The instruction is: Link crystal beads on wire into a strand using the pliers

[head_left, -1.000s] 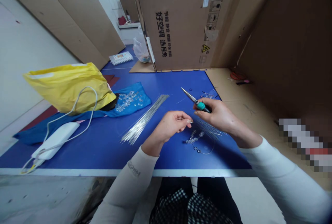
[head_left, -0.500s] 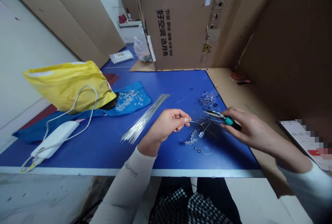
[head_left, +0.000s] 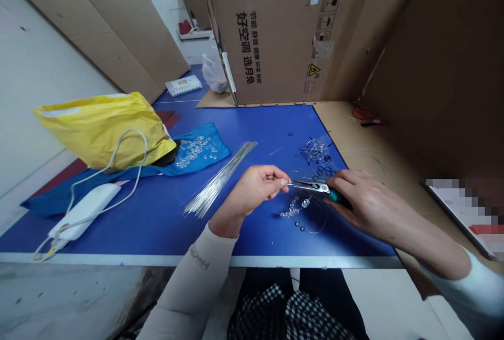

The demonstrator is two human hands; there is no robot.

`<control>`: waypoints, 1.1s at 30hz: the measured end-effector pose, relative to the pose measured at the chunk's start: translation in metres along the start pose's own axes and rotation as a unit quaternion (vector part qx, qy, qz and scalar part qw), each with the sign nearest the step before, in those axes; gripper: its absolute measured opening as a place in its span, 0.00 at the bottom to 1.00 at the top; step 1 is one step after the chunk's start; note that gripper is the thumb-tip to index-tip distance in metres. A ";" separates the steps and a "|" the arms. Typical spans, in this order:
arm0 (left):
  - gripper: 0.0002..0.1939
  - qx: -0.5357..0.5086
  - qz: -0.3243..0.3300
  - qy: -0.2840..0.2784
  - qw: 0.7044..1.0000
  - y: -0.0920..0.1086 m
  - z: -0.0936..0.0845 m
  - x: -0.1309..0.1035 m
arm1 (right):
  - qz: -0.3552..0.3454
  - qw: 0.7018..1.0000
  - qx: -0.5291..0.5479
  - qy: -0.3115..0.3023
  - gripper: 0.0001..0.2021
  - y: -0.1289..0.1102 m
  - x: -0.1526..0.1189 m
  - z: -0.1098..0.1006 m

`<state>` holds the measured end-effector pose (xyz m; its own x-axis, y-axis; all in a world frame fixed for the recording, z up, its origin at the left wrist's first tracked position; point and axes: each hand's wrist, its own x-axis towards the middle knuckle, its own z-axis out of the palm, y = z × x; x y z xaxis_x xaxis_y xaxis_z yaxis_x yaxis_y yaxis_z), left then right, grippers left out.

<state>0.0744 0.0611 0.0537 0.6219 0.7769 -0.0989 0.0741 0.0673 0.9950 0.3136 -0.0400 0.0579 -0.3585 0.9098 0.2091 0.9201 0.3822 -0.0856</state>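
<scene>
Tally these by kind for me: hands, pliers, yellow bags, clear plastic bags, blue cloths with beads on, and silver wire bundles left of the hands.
Hands: 2 (left hand, right hand)
Pliers: 1
Yellow bag: 1
Clear plastic bag: 1
Blue cloth: 1
Silver wire bundle: 1
Total: 7

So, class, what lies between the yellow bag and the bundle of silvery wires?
The head view shows clear beads on a blue cloth, then a bare strip of blue table before the wires.
</scene>
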 end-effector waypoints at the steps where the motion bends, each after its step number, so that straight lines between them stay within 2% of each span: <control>1: 0.05 0.001 0.001 0.001 1.000 0.000 0.000 0.000 | -0.003 1.000 0.000 -0.001 0.15 0.000 0.000 0.000; 33: 0.05 0.020 0.001 -0.002 1.000 0.003 0.001 -0.002 | -0.023 1.000 -0.003 0.012 0.09 0.002 -0.002 0.004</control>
<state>0.0742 0.0592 0.0565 0.6256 0.7740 -0.0980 0.1041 0.0417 0.9937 0.3158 -0.0399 0.0532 -0.3962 0.8873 0.2361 0.9038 0.4222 -0.0698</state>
